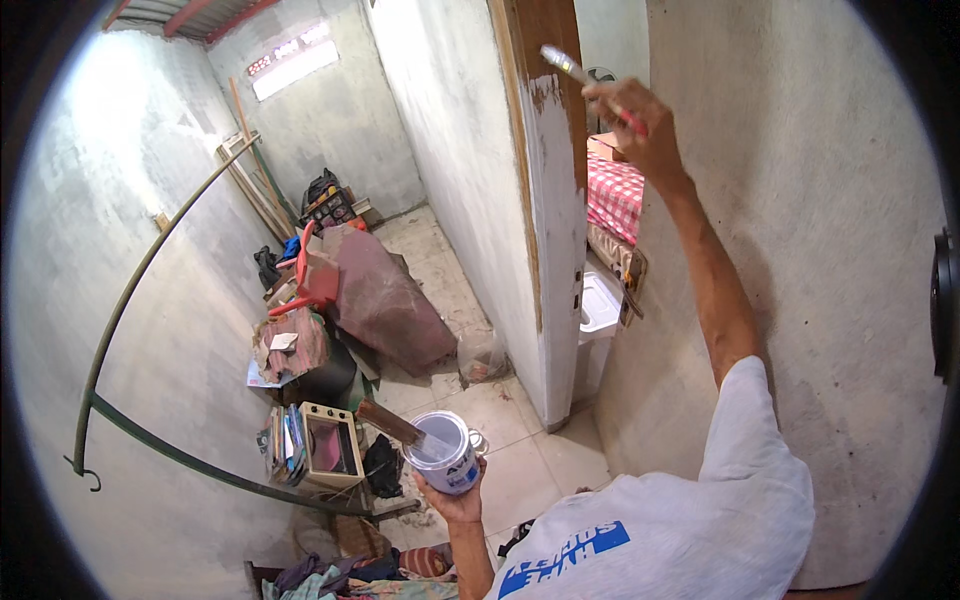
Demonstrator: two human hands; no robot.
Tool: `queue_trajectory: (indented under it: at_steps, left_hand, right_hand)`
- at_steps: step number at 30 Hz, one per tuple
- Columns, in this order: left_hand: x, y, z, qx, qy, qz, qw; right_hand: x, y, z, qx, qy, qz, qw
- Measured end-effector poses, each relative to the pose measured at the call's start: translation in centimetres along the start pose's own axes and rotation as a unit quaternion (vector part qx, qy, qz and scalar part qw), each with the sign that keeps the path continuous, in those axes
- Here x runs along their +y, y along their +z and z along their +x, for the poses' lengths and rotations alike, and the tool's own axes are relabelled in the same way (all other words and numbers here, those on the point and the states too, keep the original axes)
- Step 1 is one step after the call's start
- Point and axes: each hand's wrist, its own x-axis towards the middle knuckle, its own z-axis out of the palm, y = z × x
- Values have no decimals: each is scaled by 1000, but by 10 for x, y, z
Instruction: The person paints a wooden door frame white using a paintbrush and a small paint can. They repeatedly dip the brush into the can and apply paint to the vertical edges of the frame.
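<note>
My right hand is raised at the upper right, its fingers closed around a paintbrush with a red handle. The bristles point up and left, beside the top of a door frame. White paint covers much of that frame, with brown wood showing higher up; I cannot tell whether the bristles touch it. Low in the middle, my left hand holds a paint can from below. A flat brown wooden piece leans in the can's mouth, its lower end pale.
A dark green curved metal bar arches across the left side. Past the can are a small oven, a red chair and a large brownish-red covered object. Clothes lie at the bottom. A checkered cloth shows through the doorway.
</note>
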Motion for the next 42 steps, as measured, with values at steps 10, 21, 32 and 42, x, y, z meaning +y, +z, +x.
queue_trajectory:
  at_steps: [10,21,32,42]
  left_hand:
    - [1,3,5,-5,-22,9,1000]
    - [0,17,2,0,-26,-3,1000]
    - [3,20,3,-9,-38,12,999]
    - [6,15,1,14,-12,24,1000]
  right_hand:
    - [-13,13,-84,-155,178,182,955]
    - [-5,25,-26,-22,-85,-124,988]
    - [17,-5,12,-40,287,292,912]
    - [-18,44,-78,-34,41,8,999]
